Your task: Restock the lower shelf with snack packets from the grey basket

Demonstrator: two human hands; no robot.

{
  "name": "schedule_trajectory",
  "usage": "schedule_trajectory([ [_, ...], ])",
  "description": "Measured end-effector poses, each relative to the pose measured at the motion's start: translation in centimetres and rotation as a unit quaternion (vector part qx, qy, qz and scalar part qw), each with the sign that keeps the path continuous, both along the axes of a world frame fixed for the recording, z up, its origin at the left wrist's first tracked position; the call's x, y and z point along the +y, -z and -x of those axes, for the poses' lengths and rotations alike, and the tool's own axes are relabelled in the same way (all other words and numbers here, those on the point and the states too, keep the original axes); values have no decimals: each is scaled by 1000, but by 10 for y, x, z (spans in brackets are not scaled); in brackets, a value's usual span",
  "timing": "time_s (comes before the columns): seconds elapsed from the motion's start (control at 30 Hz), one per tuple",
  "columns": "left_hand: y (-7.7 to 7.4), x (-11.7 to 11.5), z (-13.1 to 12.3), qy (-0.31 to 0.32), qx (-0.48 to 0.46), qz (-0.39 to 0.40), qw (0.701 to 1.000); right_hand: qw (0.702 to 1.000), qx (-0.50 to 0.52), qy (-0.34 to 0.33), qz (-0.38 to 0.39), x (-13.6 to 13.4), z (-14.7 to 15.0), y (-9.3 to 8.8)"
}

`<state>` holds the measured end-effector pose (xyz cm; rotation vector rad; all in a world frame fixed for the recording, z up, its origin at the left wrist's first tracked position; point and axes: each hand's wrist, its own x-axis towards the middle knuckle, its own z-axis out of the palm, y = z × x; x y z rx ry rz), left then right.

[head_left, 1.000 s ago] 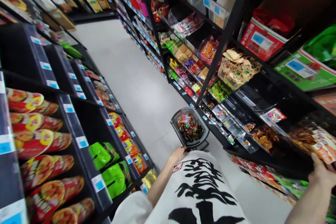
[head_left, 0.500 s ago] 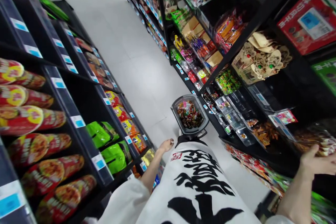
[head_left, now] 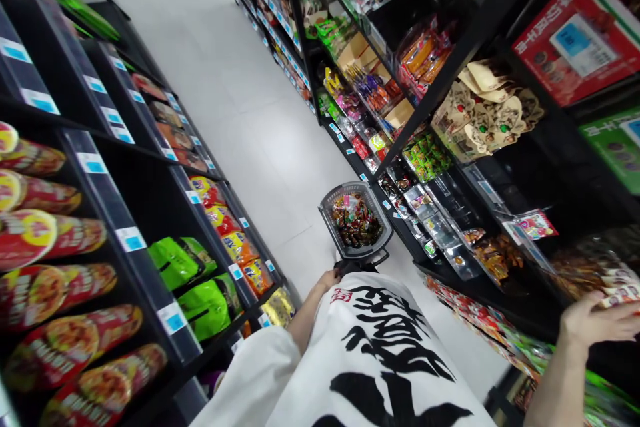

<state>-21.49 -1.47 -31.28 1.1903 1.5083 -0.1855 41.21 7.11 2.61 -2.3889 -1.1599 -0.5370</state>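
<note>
On the right, my right hand is at a shelf, its fingers closed around small white-and-red snack packets; part of the grip is cut off by the picture's edge. My left hand is low by the front of my white shirt, just behind a grey shopping basket. Its fingers look curled, and whatever may be in them is hidden. The basket stands in the aisle in front of me, holding a heap of small wrapped snacks, with its handle on my side.
Red cup-shaped packs and green bags fill the left shelf. Along the right, a dark rack holds snack bins, clear compartments and brown paper bags. A black upright post crosses there. Pale floor runs ahead between the shelves.
My left hand has moved in toward my shirt and the basket. My right hand has lowered slightly, now closed around the packets at the shelf. The view has shifted a little.
</note>
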Motion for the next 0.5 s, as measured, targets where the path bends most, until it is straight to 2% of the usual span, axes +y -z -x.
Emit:
schedule_trajectory([
  [0.13,4,12,2,-16,-4,11,1000,995,-28,20,-93,-20,60,-1],
  [0.23,2,17,6,-24,-3,12,1000,991,-60,-15,-118,-36,104,4],
  [0.3,-1,17,8,-26,0,12,1000,991,-51,-50,-113,-44,123,14],
  [0.37,-3,14,9,-25,3,13,1000,992,-5,-84,-93,-51,136,33],
  [0.43,-4,10,7,-23,7,16,1000,989,104,-102,-25,-57,151,58],
  [0.47,-4,8,6,-21,9,18,1000,976,188,-107,36,-59,161,71],
  [0.5,-3,5,5,-18,12,20,1000,949,277,-112,104,-63,173,85],
])
